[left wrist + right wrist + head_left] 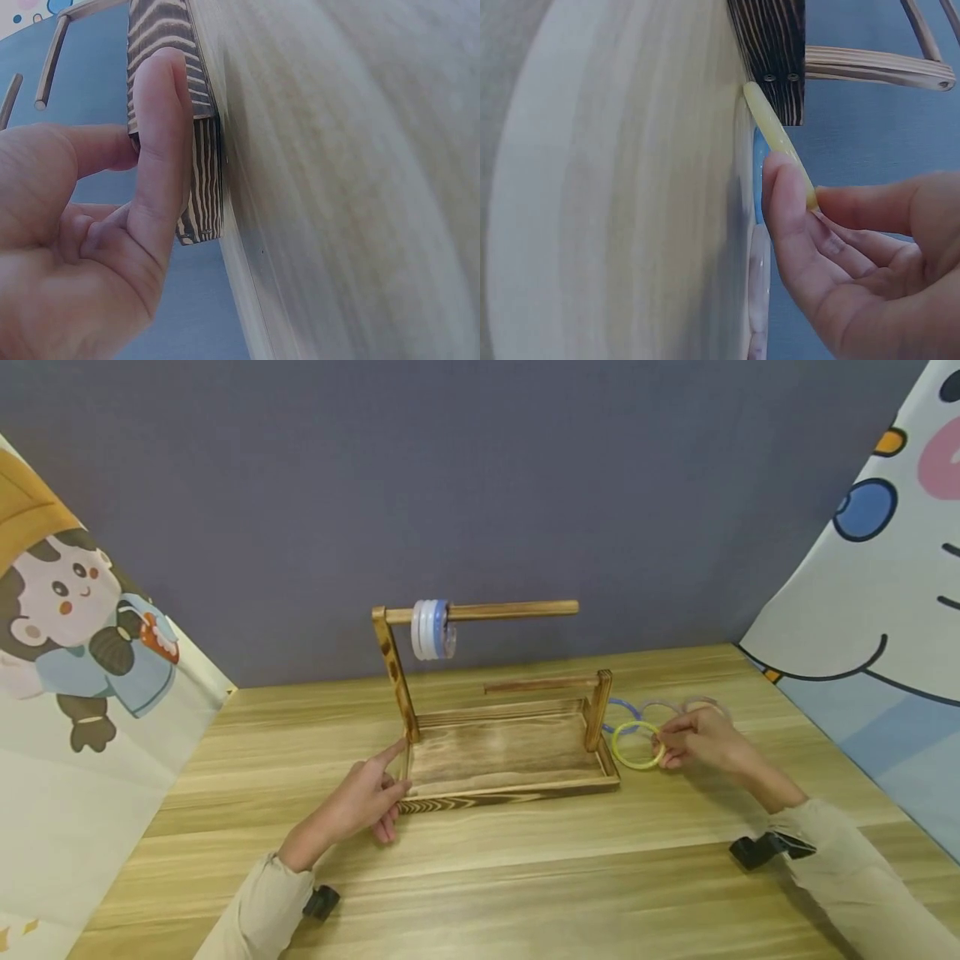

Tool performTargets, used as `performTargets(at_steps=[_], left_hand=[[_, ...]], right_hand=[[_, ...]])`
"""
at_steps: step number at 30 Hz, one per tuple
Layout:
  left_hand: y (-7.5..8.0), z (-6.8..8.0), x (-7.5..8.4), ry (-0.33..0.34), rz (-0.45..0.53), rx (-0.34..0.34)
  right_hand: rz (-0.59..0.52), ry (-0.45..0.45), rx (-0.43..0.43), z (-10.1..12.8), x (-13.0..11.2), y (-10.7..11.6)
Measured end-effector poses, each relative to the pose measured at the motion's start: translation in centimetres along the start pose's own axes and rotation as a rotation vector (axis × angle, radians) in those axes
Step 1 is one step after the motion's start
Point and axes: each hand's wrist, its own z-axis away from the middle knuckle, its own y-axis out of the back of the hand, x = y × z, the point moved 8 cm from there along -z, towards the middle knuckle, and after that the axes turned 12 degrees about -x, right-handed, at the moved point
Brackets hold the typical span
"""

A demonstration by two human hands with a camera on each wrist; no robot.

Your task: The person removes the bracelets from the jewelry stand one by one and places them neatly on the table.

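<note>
A wooden bangle stand [510, 795] with a tray base and two horizontal rods is on the table. My left hand [363, 795] holds the tray's left front corner, its thumb and a long finger [159, 150] against the wood. To the right of the tray, my right hand [705, 743] pinches a yellow bangle [776, 135] between thumb and fingers. The bangle is tilted, its far edge close by the stand's right end. Several white and blue bangles [429, 631] hang on the upper rod [517, 610], toward its left post.
Behind the right hand, a blue bangle [617, 701] and pale purplish bangles [705, 699] lie on the table [525, 877]. The lower rod [540, 685] is bare and reaches left from the short right post [598, 710]. A dark grey panel [480, 485] rises at the back.
</note>
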Motion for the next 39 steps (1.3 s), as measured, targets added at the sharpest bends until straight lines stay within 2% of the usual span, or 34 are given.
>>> performTargets(at_steps=[6,14,19,25,39], left_hand=[[0.00,-0.05,0.01,0.007,0.004,0.003],[-0.01,-0.03,-0.01,0.005,0.008,0.001],[-0.03,-0.03,-0.03,0.002,0.003,0.001],[0.00,-0.09,-0.01,-0.006,0.004,0.001],[0.00,-0.15,-0.01,-0.003,0.005,0.003]], right_hand=[[-0.006,-0.045,-0.011,-0.22,0.69,-0.30],[0.117,-0.074,0.070,-0.14,0.61,-0.27],[0.223,-0.084,0.084,-0.15,0.46,-0.46],[0.296,-0.070,0.096,-0.30,0.37,-0.54],[0.317,-0.094,0.102,-0.50,0.83,-0.43]])
